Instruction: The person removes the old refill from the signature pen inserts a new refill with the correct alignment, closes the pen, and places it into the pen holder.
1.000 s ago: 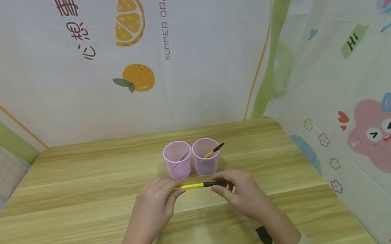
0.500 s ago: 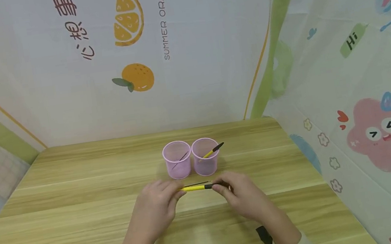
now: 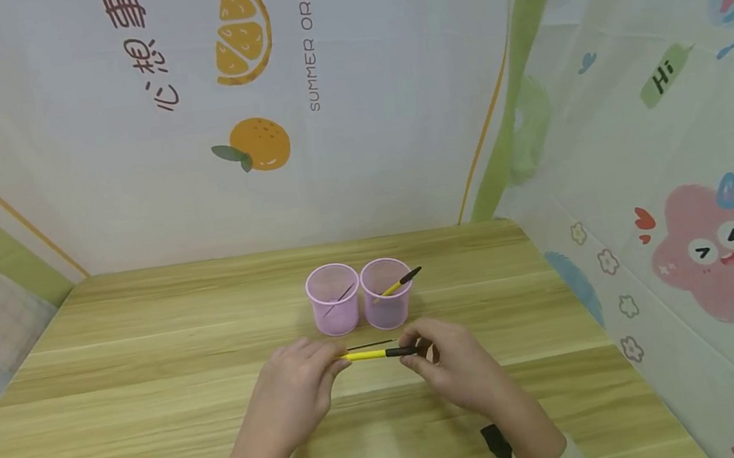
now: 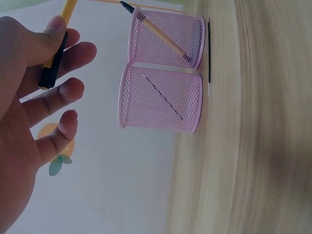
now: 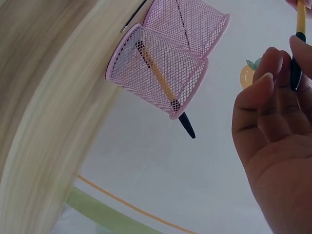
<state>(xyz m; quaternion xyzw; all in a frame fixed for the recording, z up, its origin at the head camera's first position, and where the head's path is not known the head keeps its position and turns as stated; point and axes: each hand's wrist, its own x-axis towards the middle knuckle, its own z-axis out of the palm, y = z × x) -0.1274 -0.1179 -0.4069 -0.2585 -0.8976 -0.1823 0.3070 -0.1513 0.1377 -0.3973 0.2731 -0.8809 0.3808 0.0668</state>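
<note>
A yellow pen with black ends is held level between both hands, in front of two pink mesh cups. My left hand pinches its left end; the left wrist view shows the thumb across the black clip end, other fingers spread. My right hand pinches the opposite black end between thumb and fingers, and its tapered tip shows in the right wrist view. Behind the pen, a thin black pen refill lies on the table by the cups' bases.
The left cup holds a thin dark refill. In the right cup leans another yellow pen, its black end above the rim. The cups stand side by side on the wooden table, with a printed curtain behind.
The pen has come slightly toward me and the thin refill behind it now shows. The right fingers have shifted on the black end, baring more of it than half a second ago.
</note>
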